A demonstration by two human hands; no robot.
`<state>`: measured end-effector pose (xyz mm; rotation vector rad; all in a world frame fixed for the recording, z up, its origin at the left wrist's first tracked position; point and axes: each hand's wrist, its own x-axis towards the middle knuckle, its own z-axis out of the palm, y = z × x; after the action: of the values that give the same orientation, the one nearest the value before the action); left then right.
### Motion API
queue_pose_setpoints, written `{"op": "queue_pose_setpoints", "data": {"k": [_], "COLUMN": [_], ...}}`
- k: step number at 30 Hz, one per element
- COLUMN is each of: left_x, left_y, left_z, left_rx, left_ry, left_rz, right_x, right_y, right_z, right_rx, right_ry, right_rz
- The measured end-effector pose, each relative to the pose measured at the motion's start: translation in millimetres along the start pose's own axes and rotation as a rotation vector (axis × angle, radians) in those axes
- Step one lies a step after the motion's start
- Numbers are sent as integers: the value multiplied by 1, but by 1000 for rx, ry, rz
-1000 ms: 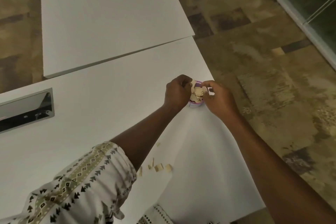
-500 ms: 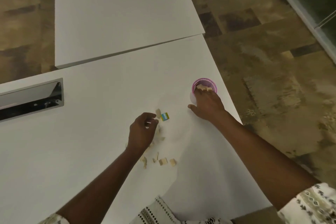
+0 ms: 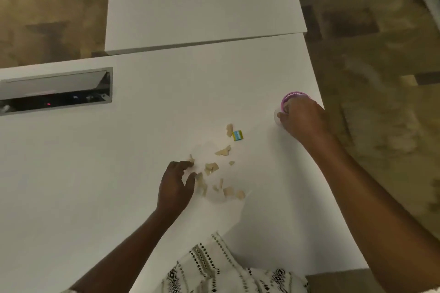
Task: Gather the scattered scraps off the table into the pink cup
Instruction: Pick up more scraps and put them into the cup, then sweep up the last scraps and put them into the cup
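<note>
White tabletop (image 3: 119,185) fills most of the view, with a second white table (image 3: 202,2) butted against its far edge and mottled brown flooring (image 3: 381,54) to the right. Set into the near table at the left is a metal-framed cable trough (image 3: 56,90), its flap raised and a small red light glowing inside. At the bottom edge a patterned white garment (image 3: 226,271) shows between the two bare forearms.

Near the right edge of the table the right hand (image 3: 303,118) is closed around the pink cup (image 3: 294,96), covering all but its far rim and a bit of its left wall. What the cup holds is hidden.

Toward the middle of the table the left hand (image 3: 175,184) rests with fingers curled and thumb apart, its fingertips touching the nearest of the scattered scraps (image 3: 212,169). These tan paper pieces lie loose between the two hands, well apart from the cup. Farthest among them sits a small blue-and-yellow square (image 3: 237,135), just beside one tan piece.
</note>
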<state>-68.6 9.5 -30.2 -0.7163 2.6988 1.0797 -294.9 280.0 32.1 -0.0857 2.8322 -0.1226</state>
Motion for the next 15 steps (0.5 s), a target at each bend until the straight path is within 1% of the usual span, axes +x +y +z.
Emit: {"op": "queue_pose_setpoints", "data": {"k": [1,2,3,4,5,7,8,9,10,12,15], "left_x": [-3,-6,-9,-12,-16,-21,-23,-25,-26,-26,-20], "left_y": [-4,-8,-12,-16,-20,-27,-31,-34,-36,-39,-33], "left_z": [1,2,4,6,8,11,12,13,14,16,21], "left_rx": [35,82,135,184,227,292,307,307,304,315,302], "left_ry": [-3,-13,-28,-41,-51,-69,-75,-79,-85,-118,-151], "left_rz": [-7,-30,-65,-103,-138,-199,-225,-242,-245,-222,-159], "right_x": [-12,-27,-43,-59,-74,-100,-111,-121,-129,-137,-134], "right_y": [-5,-11,-19,-27,-33,-40,-41,-41,-42,-49,-72], "right_z": [0,3,9,18,33,65,81,95,106,120,129], "right_rx": [97,204,298,361,376,339,329,336,356,441,670], "right_ry": [84,126,95,-8,-155,-438,-532,-589,-612,-594,-591], "right_rz": [-38,-82,-118,-125,-100,8,59,102,139,202,261]}}
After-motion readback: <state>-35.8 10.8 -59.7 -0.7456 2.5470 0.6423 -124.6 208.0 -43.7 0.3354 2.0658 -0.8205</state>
